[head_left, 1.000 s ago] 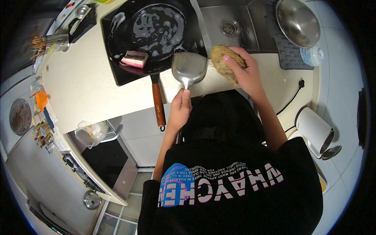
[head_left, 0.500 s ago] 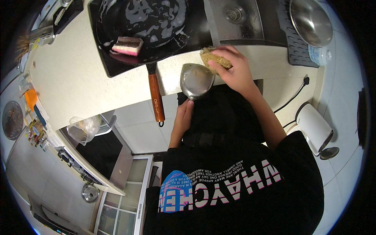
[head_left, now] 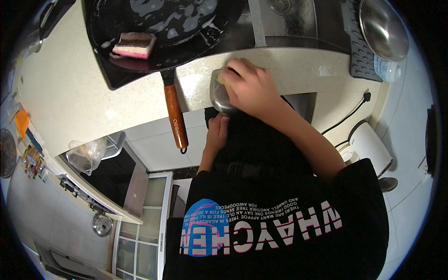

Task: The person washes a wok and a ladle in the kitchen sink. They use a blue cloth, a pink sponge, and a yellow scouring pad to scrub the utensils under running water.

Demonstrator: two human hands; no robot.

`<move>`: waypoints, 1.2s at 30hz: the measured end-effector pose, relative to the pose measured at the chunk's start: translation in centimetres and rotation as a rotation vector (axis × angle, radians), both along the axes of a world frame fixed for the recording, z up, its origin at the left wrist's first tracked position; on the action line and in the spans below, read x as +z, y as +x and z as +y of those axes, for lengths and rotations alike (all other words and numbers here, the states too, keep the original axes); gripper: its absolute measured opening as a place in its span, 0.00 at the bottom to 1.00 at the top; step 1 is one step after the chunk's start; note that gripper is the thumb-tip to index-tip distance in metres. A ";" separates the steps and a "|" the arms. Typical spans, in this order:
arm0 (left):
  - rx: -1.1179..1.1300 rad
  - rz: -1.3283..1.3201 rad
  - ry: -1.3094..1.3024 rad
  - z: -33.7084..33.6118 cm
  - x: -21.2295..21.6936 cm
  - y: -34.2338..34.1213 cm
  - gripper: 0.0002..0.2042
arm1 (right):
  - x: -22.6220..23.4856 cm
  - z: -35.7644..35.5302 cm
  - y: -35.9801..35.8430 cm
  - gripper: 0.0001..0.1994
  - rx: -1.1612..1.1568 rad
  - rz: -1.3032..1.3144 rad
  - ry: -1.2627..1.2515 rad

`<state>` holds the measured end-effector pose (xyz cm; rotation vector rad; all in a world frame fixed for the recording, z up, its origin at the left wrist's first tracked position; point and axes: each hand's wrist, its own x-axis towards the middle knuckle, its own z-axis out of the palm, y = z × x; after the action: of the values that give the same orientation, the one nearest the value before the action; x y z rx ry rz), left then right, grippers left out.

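At the counter's front edge, my left hand (head_left: 216,134) is closed round the neck of a metal wok spatula (head_left: 218,97), its broad blade pointing away from me. My right hand (head_left: 249,86) presses a tan fibrous scrubber (head_left: 221,80) against the blade. Most of the scrubber is hidden under the fingers. Left of the spatula, a black frying pan (head_left: 105,23) with white suds in it extends its brown wooden handle (head_left: 174,114) over the edge. A pink, white and dark sponge (head_left: 134,46) lies inside the pan near its rim.
Behind my right hand is a steel sink (head_left: 289,30). A steel bowl (head_left: 383,30) leans at the far right above a dark ridged mat (head_left: 357,51), beside a clear plastic bottle (head_left: 388,70). A black cable (head_left: 347,114) and a white bin (head_left: 371,147) are at the right.
My right hand has moved left and toward me, carrying the scrubber from the spatula's right edge onto its blade. My left hand still holds the spatula. The whole view has shifted slightly.
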<state>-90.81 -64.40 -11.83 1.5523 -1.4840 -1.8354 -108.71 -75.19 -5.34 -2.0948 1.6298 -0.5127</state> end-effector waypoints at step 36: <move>-0.063 -0.084 0.055 -0.8 -0.4 -0.4 0.16 | 1.2 -0.7 -1.0 0.07 0.276 0.083 0.125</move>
<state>-91.19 -65.24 -12.22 1.6453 -1.5482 -1.8825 -109.67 -75.93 -4.12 -2.2233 1.3460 -0.2299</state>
